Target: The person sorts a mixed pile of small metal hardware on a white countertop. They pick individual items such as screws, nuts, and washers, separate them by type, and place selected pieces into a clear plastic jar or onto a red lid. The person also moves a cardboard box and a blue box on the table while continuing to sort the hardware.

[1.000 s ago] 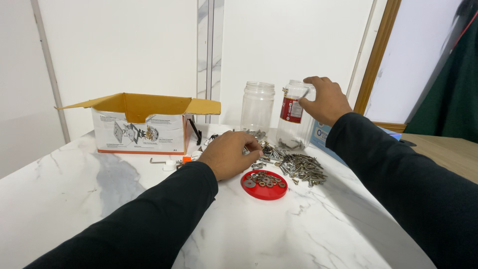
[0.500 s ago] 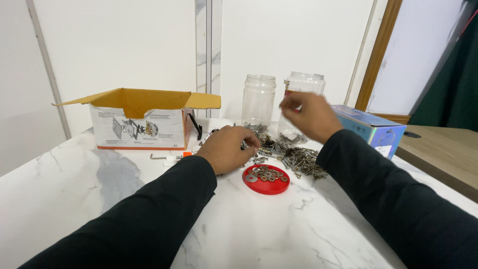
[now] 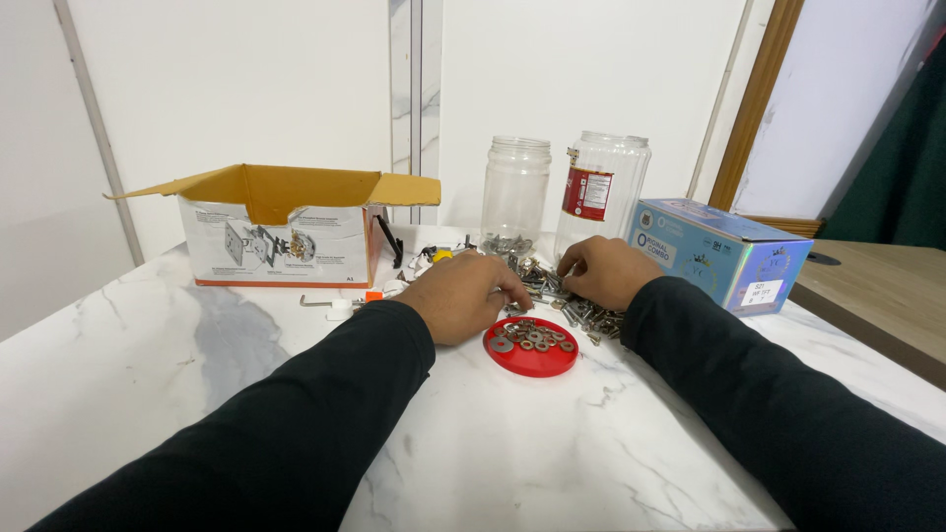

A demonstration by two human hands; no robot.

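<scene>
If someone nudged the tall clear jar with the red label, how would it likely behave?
The tall clear jar with the red label looks empty and lidless, so it is probably light and slides easily on the smooth white marble table. Being tall and narrow, it may tip if pushed near the top. If glass, it could break.

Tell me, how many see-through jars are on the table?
2. The shorter jar stands at the back, behind the pile of screws. The taller jar, with a red label, stands just right of it, beside the blue box. None seems hidden.
</scene>
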